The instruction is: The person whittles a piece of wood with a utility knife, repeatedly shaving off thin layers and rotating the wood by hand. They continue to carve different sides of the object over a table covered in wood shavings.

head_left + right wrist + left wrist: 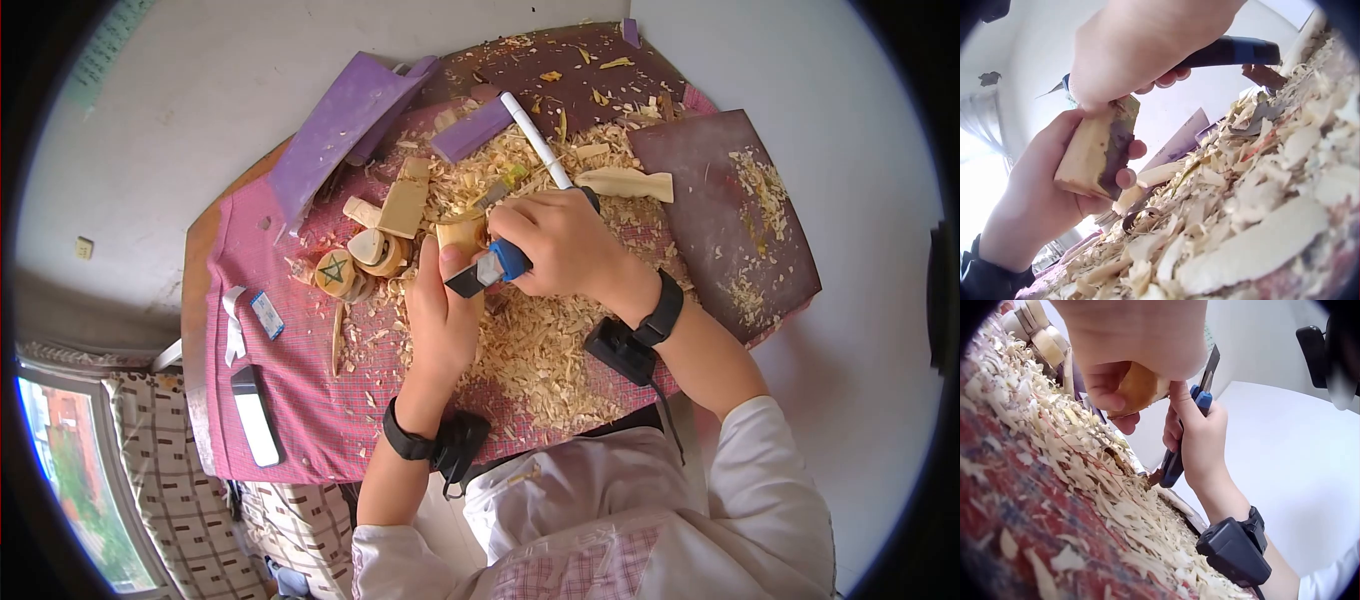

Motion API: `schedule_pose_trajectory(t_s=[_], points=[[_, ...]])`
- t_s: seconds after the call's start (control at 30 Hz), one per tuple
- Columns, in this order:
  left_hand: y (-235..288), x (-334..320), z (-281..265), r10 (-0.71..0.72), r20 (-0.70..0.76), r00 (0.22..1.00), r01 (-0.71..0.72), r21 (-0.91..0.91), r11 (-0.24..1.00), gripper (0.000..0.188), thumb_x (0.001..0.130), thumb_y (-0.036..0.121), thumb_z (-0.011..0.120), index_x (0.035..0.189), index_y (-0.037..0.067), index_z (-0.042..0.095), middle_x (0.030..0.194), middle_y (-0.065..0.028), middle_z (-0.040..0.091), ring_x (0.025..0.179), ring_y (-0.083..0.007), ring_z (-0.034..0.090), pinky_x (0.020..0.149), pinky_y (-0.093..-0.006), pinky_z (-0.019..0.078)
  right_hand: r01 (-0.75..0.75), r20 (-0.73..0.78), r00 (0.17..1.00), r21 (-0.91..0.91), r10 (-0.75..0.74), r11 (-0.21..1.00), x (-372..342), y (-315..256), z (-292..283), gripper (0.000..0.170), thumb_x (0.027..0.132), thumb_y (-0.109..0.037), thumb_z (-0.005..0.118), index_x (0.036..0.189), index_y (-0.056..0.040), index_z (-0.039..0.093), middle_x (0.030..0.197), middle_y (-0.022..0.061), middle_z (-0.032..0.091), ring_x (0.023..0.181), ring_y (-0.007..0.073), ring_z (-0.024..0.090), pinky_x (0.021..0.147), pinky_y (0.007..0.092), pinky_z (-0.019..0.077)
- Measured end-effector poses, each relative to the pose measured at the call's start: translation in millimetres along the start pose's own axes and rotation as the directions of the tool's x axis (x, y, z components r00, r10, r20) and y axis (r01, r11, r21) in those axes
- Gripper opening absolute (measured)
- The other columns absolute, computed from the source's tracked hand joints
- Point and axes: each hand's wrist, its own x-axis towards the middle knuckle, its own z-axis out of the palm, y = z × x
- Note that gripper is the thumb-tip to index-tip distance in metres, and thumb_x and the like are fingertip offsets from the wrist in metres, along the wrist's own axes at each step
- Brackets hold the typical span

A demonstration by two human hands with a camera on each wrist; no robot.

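A pale wood block (461, 234), with some greenish-brown bark on one side in the right wrist view (1100, 150), is gripped by the left hand (443, 318), thumb and fingers around it. The right hand (562, 240) holds a blue and black utility knife (512, 259) whose wide blade lies over the block near the left thumb. In the left wrist view, the knife (1174, 464) points up, and the right hand (1200, 440) is curled round its handle. The two hands are close together, above a heap of wood shavings (545, 350).
Carved wood pieces, one a round disc with a star (334, 272), lie left of the hands. A white marker (535, 140), purple boards (340, 130) and a brown board (735, 210) are beyond and to the right. A phone (257, 415) lies at left on the cloth.
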Motion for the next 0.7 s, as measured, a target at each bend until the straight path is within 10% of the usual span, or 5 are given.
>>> schedule_pose_trajectory(t_s=[0.37,0.7], points=[[-10.4,1.3,-2.4,-0.045,0.057,0.997,0.042,0.059,0.997,0.042,0.095,0.035,0.030,0.094,-0.001,0.052,0.069,-0.0050,0.056,0.055,-0.0094,0.053,0.049,-0.0223,0.0424,-0.003,0.030,1.000,0.176,-0.003,0.984,-1.2,-0.4,-0.9,0.023,0.062,-0.013,0.064,0.075,-0.0074,0.046,0.061,0.0074,0.056,0.056,0.0266,0.059,0.049,0.0365,0.0446],[4.6,2.6,0.4,-0.303,0.239,0.923,0.384,-0.500,0.776,0.042,0.094,0.035,0.021,0.098,0.002,0.047,0.070,-0.0132,0.057,0.051,-0.0196,0.054,0.041,-0.0261,0.0405,-0.341,-0.195,0.914,0.104,0.355,0.934,2.8,24.6,-21.6,0.015,0.065,-0.005,0.061,0.075,-0.0060,0.050,0.057,0.0100,0.050,0.052,0.0271,0.052,0.047,0.0335,0.0390]])
